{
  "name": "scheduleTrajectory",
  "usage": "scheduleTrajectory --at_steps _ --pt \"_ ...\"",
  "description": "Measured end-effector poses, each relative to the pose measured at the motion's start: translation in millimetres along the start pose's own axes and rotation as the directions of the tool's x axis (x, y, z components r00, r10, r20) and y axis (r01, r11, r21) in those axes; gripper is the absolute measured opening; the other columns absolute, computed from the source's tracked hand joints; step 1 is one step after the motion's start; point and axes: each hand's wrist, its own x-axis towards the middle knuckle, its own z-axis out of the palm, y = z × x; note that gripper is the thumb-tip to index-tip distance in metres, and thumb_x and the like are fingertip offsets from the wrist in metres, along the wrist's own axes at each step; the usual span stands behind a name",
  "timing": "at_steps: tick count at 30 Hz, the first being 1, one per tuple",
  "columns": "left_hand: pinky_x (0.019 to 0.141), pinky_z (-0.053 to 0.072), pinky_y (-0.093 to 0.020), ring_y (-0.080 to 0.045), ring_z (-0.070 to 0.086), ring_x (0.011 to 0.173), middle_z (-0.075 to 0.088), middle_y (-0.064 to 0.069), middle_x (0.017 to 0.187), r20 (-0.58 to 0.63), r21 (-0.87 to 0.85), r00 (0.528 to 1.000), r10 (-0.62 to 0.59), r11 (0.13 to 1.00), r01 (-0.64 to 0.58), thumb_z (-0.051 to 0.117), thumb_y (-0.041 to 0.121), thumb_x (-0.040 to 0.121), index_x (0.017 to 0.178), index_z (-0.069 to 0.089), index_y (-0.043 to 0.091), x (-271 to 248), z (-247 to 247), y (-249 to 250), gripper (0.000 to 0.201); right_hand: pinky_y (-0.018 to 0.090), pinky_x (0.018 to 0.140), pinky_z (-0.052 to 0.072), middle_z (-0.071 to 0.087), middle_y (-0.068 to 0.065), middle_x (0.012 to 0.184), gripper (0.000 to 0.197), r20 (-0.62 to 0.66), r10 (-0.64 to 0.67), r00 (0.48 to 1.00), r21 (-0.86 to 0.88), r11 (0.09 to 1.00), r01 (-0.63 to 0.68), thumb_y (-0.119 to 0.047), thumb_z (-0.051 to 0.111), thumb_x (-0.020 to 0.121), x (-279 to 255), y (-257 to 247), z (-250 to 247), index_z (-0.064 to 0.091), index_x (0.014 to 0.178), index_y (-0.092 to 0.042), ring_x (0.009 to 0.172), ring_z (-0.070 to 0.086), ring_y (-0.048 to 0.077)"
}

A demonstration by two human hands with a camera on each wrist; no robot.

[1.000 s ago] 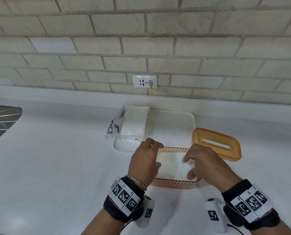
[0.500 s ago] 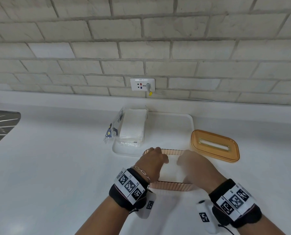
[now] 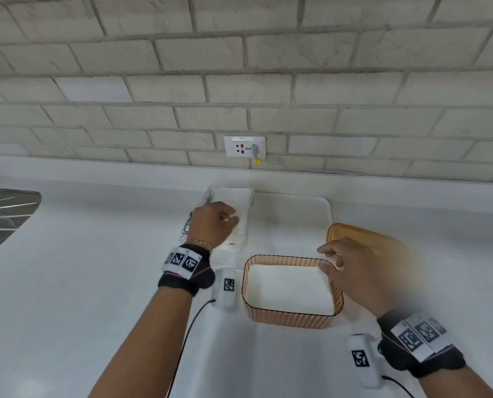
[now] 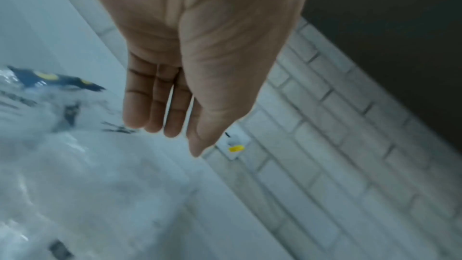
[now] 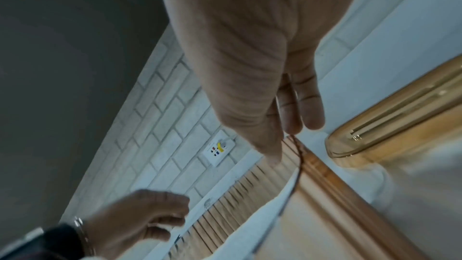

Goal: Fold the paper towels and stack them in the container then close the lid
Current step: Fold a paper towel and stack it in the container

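Note:
An amber ribbed container point(image 3: 291, 321) stands on the white counter with folded white paper towels point(image 3: 288, 288) lying flat inside. Its amber lid point(image 3: 354, 234) with a slot lies behind it to the right, also seen in the right wrist view point(image 5: 400, 126). A plastic pack of paper towels point(image 3: 243, 208) sits on the left part of a white tray point(image 3: 297, 214). My left hand point(image 3: 228, 218) hovers over the pack point(image 4: 75, 175), its fingers point(image 4: 155, 110) straight and empty. My right hand point(image 3: 330, 258) is relaxed and empty above the container's far right corner point(image 5: 312, 165).
A brick wall with a socket point(image 3: 244, 147) runs behind the counter. A dark ridged draining area point(image 3: 1, 214) lies at the far left. Bare white counter stretches left of the container and in front of it.
Both hands have come out of the container. The left hand moved back and left to the towel pack. The right hand rose and shifted right to the container's far right corner.

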Motion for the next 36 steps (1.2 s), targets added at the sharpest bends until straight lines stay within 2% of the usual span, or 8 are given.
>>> scheduleTrajectory --at_steps 3,6,12,19,26,31,34,36 --pt "0.106 0.051 -0.032 -0.023 0.068 0.116 0.072 -0.007 0.129 0.037 0.136 0.988 -0.151 0.98 0.145 0.077 0.029 0.091 0.125 0.074 0.014 24.8 7.0 -27.5 0.037 0.013 0.07 0.049 0.069 -0.018 0.094 0.021 0.017 0.088 0.996 0.068 0.994 -0.089 -0.015 0.077 0.092 3.8 6.6 0.9 0.077 0.107 -0.03 0.079 0.064 0.003" --pt "0.107 0.047 -0.035 -0.029 0.061 0.129 0.065 -0.012 0.141 0.046 0.193 0.978 -0.202 0.963 0.189 0.073 0.026 0.093 0.138 0.065 0.01 35.7 12.0 -37.3 0.048 0.01 0.066 0.044 0.072 -0.019 0.089 0.017 0.031 0.086 0.996 0.078 0.993 -0.088 -0.014 0.079 0.091 6.7 9.0 1.8 0.081 0.1 -0.029 0.076 0.065 0.001" --pt "0.105 0.05 -0.036 -0.03 0.063 0.125 0.067 -0.01 0.137 0.09 0.115 0.951 -0.296 0.951 0.286 0.083 0.039 0.083 0.138 0.062 0.014 42.4 26.3 -49.8 0.064 0.015 0.068 0.048 0.075 -0.018 0.084 0.019 0.041 0.079 0.996 0.142 0.986 -0.084 -0.014 0.083 0.087 10.0 14.6 -0.1 0.083 0.094 -0.032 0.074 0.064 0.008" --pt "0.101 0.05 -0.032 -0.027 0.067 0.119 0.072 -0.007 0.127 0.013 0.014 0.947 -0.321 0.947 0.321 0.087 0.03 0.079 0.135 0.065 0.015 42.3 27.8 -50.2 0.063 0.011 0.067 0.045 0.075 -0.02 0.083 0.017 0.054 0.063 0.997 0.127 0.989 -0.07 -0.017 0.085 0.086 13.0 16.6 -2.1 0.083 0.093 -0.032 0.074 0.064 0.006" --pt "0.104 0.055 -0.039 -0.028 0.068 0.117 0.072 -0.009 0.127 0.053 -0.21 0.896 -0.442 0.872 0.443 0.09 0.035 0.074 0.136 0.064 0.013 44.4 30.5 -54.5 0.07 0.016 0.07 0.049 0.076 -0.02 0.086 0.018 0.074 0.085 0.994 0.158 0.983 -0.096 -0.017 0.084 0.087 12.0 15.4 -3.6 0.082 0.094 -0.033 0.076 0.064 0.007" --pt "0.072 0.061 -0.029 -0.021 0.064 0.066 0.074 -0.005 0.081 0.139 -0.534 0.856 -0.498 0.69 0.489 0.087 0.021 0.077 0.11 0.077 0.002 44.0 26.0 -48.4 0.04 0.017 0.071 0.05 0.076 -0.019 0.089 0.02 0.096 0.102 0.99 0.136 0.984 -0.115 -0.02 0.084 0.088 9.8 8.2 -8.7 0.079 0.092 -0.039 0.079 0.065 0.006" --pt "0.042 0.045 -0.017 -0.016 0.055 0.053 0.064 -0.003 0.069 0.142 -0.702 0.865 -0.482 0.567 0.431 0.08 0.011 0.083 0.091 0.07 0.006 33.0 7.9 -27.5 0.013 0.016 0.074 0.051 0.074 -0.019 0.1 0.02 0.087 0.099 0.991 0.141 0.984 -0.11 -0.03 0.084 0.087 9.9 1.3 -14.8 0.075 0.102 -0.04 0.087 0.066 0.003" --pt "0.044 0.043 -0.019 -0.02 0.06 0.057 0.068 -0.004 0.075 0.163 -0.785 0.883 -0.439 0.485 0.386 0.076 0.009 0.083 0.089 0.069 0.01 21.1 -6.3 -12.5 0.009 0.02 0.081 0.054 0.071 -0.022 0.108 0.034 0.066 0.081 0.995 0.187 0.978 -0.092 -0.039 0.085 0.085 11.4 -5.7 -18.4 0.073 0.117 -0.038 0.096 0.065 0.0"
